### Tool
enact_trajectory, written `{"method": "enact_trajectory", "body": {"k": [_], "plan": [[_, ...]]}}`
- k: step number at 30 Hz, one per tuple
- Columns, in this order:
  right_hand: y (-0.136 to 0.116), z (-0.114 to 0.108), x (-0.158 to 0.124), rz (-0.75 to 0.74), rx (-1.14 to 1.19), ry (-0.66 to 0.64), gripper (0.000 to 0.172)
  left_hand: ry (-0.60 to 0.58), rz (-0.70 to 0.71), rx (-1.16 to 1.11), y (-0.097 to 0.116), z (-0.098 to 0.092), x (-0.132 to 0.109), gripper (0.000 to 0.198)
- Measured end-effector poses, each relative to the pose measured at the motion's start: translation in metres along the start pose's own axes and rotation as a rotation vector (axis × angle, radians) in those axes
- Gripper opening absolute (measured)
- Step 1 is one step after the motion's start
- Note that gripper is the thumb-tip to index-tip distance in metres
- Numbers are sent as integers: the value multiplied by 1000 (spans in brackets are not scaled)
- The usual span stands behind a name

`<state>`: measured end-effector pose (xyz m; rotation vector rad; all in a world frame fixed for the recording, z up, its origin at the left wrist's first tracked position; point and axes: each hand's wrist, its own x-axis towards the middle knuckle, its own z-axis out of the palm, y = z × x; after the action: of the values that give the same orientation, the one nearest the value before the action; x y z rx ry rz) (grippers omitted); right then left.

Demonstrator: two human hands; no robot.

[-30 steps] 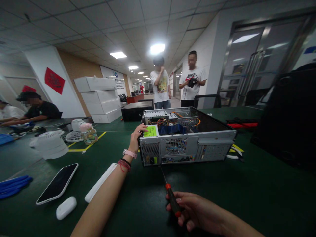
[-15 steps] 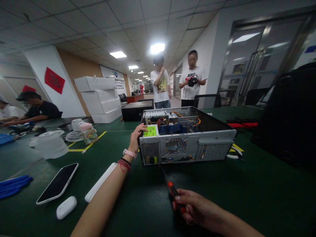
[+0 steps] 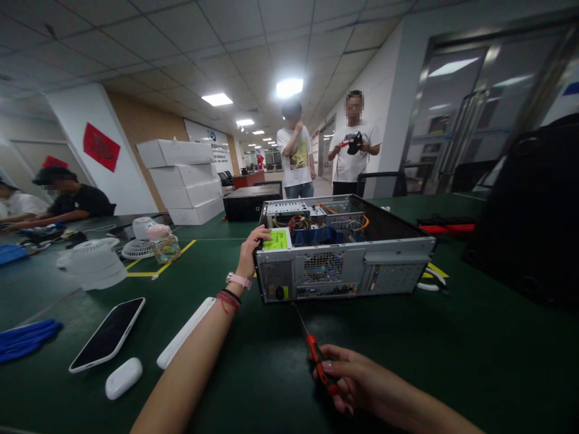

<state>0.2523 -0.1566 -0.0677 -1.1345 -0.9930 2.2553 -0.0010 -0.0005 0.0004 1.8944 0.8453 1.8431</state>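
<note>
An opened computer case (image 3: 330, 274) lies on its side on the green table, its rear panel facing me. My left hand (image 3: 251, 250) grips the near left corner of the case, the fingers over the top edge by the power supply with its yellow-green label (image 3: 277, 239). In my right hand (image 3: 346, 377) is a red and black screwdriver (image 3: 316, 358), held by its handle between thumb and fingers. Its thin shaft points up and left, the tip at the lower edge of the rear panel, below the power socket. Whether it sits in a screw is too small to tell.
Left of me lie a phone (image 3: 108, 334), a white earbud case (image 3: 123, 378), a long white box (image 3: 185, 334) and blue gloves (image 3: 27, 340). White fans (image 3: 93, 265) and a jar (image 3: 163, 246) stand beyond. A black bag (image 3: 525, 229) is at right. People stand behind the table.
The screwdriver handle has turned a little in my right fingers, showing more red, while its tip stays at the same spot. My left hand keeps its place on the case.
</note>
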Motion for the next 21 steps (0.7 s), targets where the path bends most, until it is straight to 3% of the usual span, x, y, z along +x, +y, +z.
{"method": "enact_trajectory", "body": {"k": [11,21], "plan": [[-1,2,1,-34,-14,-106,37,-5,9,19,0,0,0,33],[-1,-1,1,-23,-18,-26,53,0,10,30,-2,-1,1,33]]}}
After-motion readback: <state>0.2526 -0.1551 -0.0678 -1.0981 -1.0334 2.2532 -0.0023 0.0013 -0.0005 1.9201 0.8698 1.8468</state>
